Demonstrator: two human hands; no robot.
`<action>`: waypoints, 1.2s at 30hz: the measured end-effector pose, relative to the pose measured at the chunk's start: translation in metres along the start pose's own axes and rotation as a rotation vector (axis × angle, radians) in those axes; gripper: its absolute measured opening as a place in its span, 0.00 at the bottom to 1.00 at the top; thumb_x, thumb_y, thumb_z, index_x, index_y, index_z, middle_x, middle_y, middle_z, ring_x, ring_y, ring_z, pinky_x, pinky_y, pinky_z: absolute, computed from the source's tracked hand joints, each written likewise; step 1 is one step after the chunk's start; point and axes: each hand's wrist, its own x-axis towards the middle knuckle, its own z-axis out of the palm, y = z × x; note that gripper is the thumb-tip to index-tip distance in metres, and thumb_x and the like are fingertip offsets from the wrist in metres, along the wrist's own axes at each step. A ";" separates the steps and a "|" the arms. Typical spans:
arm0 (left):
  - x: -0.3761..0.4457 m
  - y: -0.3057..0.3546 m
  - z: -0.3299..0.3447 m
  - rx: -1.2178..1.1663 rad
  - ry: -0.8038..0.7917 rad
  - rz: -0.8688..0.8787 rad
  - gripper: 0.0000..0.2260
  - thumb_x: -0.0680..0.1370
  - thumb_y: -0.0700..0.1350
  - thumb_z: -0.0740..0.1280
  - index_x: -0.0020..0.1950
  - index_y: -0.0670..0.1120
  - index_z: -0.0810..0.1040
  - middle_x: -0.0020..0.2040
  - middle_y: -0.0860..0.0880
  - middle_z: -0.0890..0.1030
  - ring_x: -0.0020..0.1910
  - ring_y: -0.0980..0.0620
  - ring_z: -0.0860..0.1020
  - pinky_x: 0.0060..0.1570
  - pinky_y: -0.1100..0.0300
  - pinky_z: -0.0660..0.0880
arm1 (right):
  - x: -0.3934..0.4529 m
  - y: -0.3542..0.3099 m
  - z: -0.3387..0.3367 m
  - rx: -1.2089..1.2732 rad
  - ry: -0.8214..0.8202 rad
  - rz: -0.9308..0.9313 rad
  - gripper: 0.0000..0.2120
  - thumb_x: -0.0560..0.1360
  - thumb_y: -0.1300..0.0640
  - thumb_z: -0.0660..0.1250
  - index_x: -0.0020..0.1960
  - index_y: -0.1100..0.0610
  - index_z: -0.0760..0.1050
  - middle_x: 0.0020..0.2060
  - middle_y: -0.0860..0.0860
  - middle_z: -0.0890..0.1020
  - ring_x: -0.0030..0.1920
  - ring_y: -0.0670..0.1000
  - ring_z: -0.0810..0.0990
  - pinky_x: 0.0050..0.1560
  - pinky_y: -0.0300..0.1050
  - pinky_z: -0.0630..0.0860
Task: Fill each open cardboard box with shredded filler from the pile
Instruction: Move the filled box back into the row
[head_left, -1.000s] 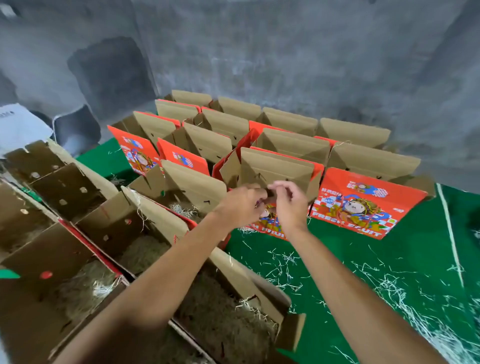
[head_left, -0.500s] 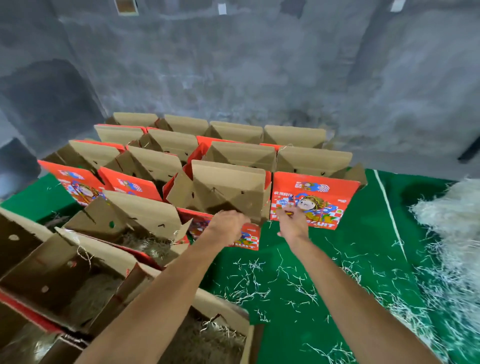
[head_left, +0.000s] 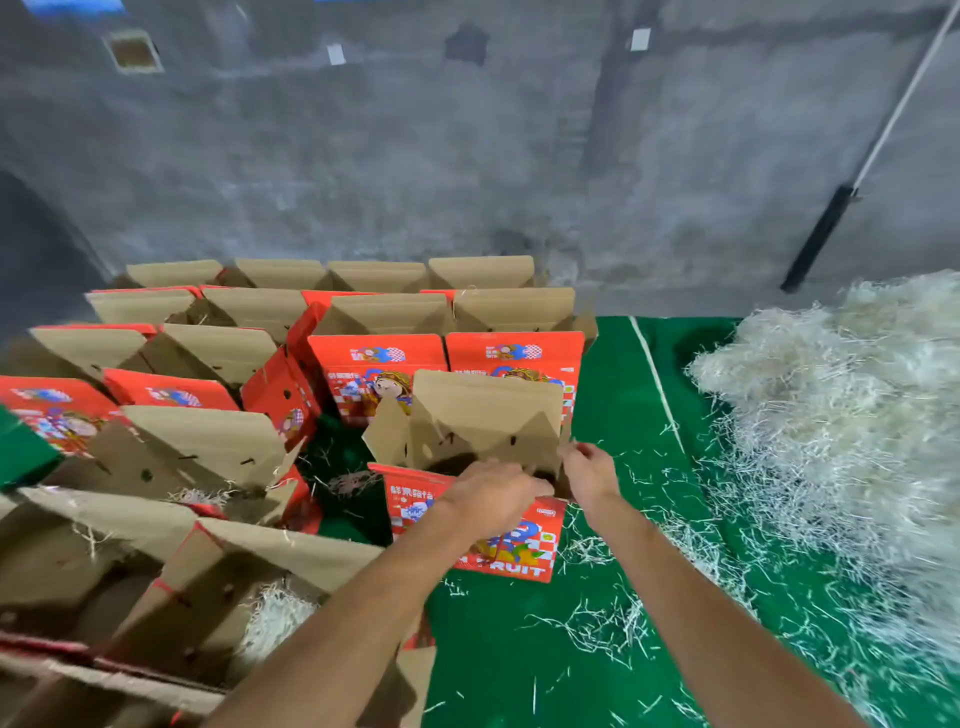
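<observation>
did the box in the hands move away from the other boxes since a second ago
Yes. The held box has come out of the row of boxes toward the person, with both hands on its near rim; green mat now shows behind it.

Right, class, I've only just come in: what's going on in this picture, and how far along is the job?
A person is packing fruit boxes. Both hands hold one open red box on the green mat: the left hand grips its front rim, the right hand pinches its right flap. No filler shows inside it. The shredded filler pile lies to the right. Boxes at the near left already hold filler; rows of open boxes wait behind.
</observation>
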 end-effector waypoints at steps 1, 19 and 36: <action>0.006 0.018 0.002 0.034 0.021 0.045 0.10 0.80 0.40 0.60 0.55 0.53 0.75 0.41 0.47 0.79 0.41 0.45 0.78 0.46 0.51 0.76 | -0.002 0.003 -0.019 -0.008 0.029 0.014 0.08 0.77 0.55 0.64 0.45 0.59 0.78 0.41 0.56 0.81 0.39 0.53 0.77 0.44 0.47 0.74; 0.047 0.273 0.028 -0.219 0.063 0.154 0.17 0.84 0.56 0.51 0.53 0.48 0.76 0.50 0.43 0.83 0.48 0.41 0.82 0.50 0.46 0.78 | -0.049 0.075 -0.274 -0.031 0.321 -0.047 0.10 0.79 0.58 0.66 0.60 0.55 0.78 0.50 0.54 0.84 0.47 0.54 0.84 0.48 0.53 0.83; 0.061 0.292 0.124 -0.238 0.233 -0.235 0.10 0.82 0.56 0.59 0.55 0.54 0.77 0.45 0.56 0.83 0.38 0.58 0.78 0.44 0.60 0.74 | -0.048 0.140 -0.301 -0.580 0.143 -0.242 0.23 0.85 0.51 0.55 0.78 0.50 0.56 0.58 0.46 0.74 0.44 0.47 0.81 0.35 0.44 0.80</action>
